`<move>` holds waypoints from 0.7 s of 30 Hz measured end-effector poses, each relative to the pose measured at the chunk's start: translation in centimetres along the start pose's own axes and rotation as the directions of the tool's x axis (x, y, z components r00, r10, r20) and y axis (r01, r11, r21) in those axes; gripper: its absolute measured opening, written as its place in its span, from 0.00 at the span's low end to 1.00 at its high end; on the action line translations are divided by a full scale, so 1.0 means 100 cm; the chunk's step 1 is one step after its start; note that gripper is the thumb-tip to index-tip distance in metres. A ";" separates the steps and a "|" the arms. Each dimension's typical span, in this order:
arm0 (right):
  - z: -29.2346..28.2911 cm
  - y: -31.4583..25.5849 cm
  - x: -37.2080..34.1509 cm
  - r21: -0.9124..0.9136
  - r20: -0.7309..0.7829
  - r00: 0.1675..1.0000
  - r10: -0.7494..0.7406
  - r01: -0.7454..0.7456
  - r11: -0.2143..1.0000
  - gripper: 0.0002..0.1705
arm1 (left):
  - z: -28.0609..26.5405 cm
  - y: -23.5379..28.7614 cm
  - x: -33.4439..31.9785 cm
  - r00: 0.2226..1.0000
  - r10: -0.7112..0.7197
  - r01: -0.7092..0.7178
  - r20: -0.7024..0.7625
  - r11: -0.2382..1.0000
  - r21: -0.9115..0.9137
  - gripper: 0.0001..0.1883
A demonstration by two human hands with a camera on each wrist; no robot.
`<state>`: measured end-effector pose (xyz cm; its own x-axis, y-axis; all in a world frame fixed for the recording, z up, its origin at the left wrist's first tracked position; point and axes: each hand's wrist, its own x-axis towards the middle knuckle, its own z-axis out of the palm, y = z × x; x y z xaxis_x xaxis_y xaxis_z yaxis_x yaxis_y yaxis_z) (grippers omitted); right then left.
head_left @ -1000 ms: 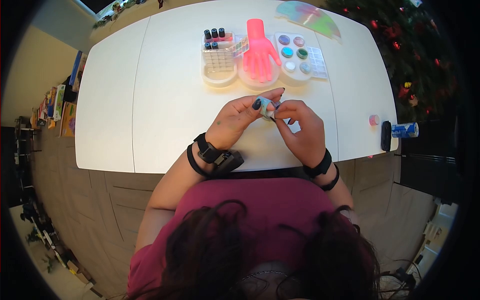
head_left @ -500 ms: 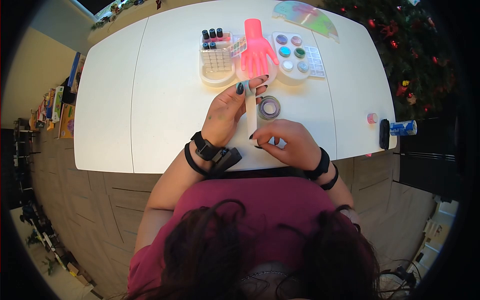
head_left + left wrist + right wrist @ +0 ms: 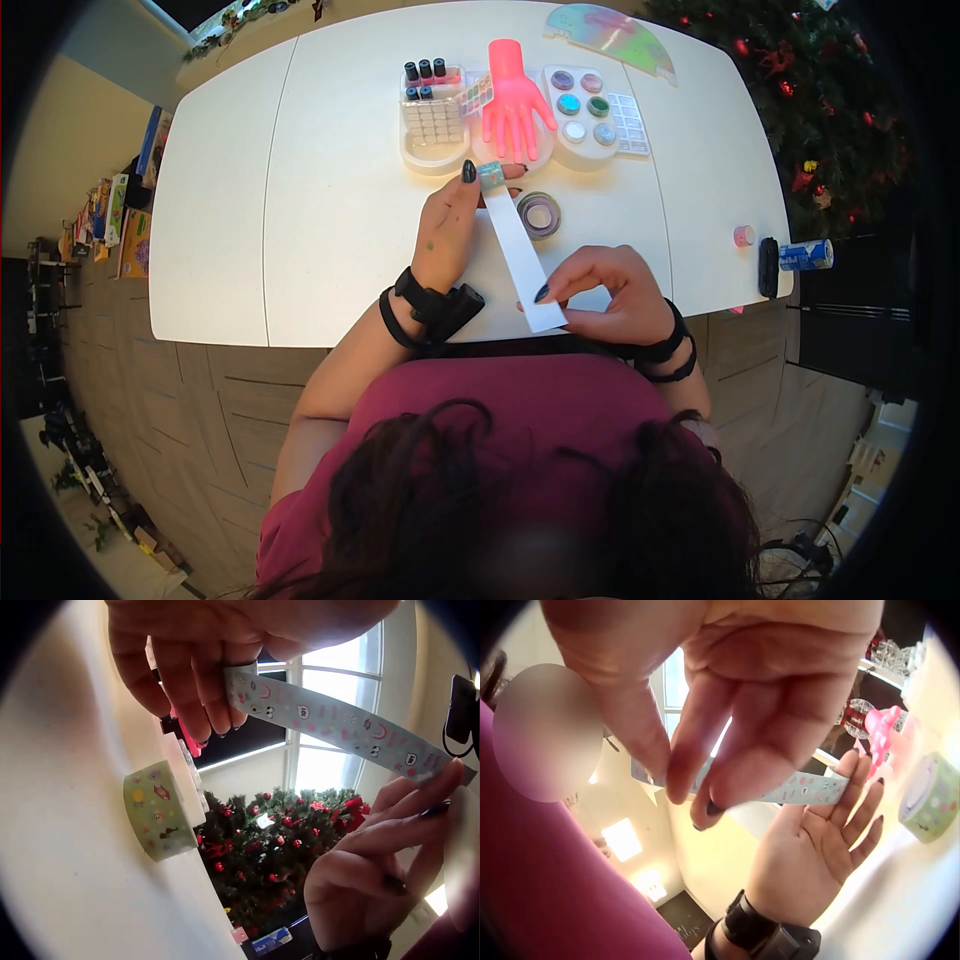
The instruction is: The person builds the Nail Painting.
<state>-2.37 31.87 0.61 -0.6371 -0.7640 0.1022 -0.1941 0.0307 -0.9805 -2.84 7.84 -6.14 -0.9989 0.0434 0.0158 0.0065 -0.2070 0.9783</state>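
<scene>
A long strip of printed tape (image 3: 518,255) stretches between the two hands above the table, its plain white side up in the head view. The left wrist view shows its other side, pale blue with small pink pictures. My left hand (image 3: 447,225) pinches the upper end, which bends over the index finger under the thumb. At the lower end, my right hand (image 3: 620,295) pinches the tape (image 3: 337,724) between thumb and fingers. A roll of green patterned tape (image 3: 556,217) stands on the table between the hands, also in the left wrist view (image 3: 159,811).
Behind the hands stand a pink model hand (image 3: 515,95), a clear rack (image 3: 435,125) with several dark-capped bottles and a white holder (image 3: 585,155) with several small pots. A can (image 3: 806,255), a black case (image 3: 768,268) and a small pink roll (image 3: 744,236) are at the right edge.
The hands have drawn apart, the right one moving down and to the right, so the tape now stretches out between them. The roll shows on the table between the hands.
</scene>
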 end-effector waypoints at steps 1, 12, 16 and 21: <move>-0.002 0.001 -0.004 -0.001 -0.002 1.000 -0.001 0.001 1.000 0.12 | 0.000 0.001 -0.001 1.000 0.002 -0.002 0.002 1.000 0.000 0.31; -0.025 -0.018 -0.001 0.050 -0.704 0.701 -0.114 0.209 0.977 0.05 | -0.004 0.000 -0.005 0.795 0.097 -0.221 0.599 0.966 0.136 0.16; -0.041 -0.008 0.004 0.007 -0.772 0.634 -0.055 0.096 0.995 0.05 | -0.001 -0.001 -0.008 0.752 0.058 -0.143 0.656 0.987 0.077 0.15; -0.050 0.002 0.003 0.025 -0.806 0.591 -0.024 0.074 0.997 0.05 | 0.001 0.006 -0.006 0.757 0.094 -0.186 0.647 0.980 0.075 0.15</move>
<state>-6.29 34.83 1.30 -0.9734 0.0671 0.2191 -0.2222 -0.0418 -0.9741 -2.21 7.77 -5.51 -0.7257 0.6457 0.2377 0.1953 -0.1380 0.9710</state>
